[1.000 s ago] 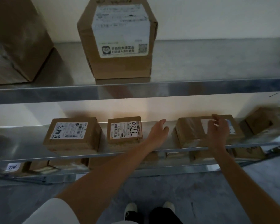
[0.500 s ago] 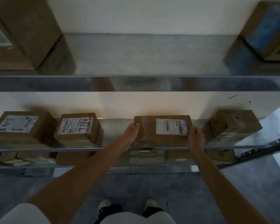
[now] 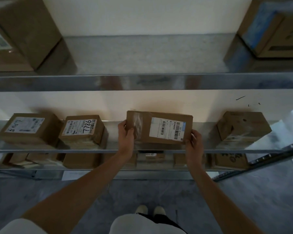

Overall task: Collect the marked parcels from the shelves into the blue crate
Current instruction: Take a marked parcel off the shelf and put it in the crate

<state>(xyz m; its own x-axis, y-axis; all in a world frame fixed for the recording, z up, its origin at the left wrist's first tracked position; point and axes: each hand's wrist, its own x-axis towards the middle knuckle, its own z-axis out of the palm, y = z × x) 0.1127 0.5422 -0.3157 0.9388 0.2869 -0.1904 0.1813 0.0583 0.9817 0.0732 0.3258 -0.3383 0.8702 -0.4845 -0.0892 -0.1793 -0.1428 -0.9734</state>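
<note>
From the head camera I count four parcels on the middle shelf (image 3: 41, 150). My left hand (image 3: 126, 137) and right hand (image 3: 194, 142) grip the ends of the labelled parcel (image 3: 159, 127), tilted up above that shelf. Beside it sits the 7786 box (image 3: 82, 130). Two big cartons up top are cut off; the lower-shelf boxes look dim, perhaps five. Grey floor, pale wall.
</note>
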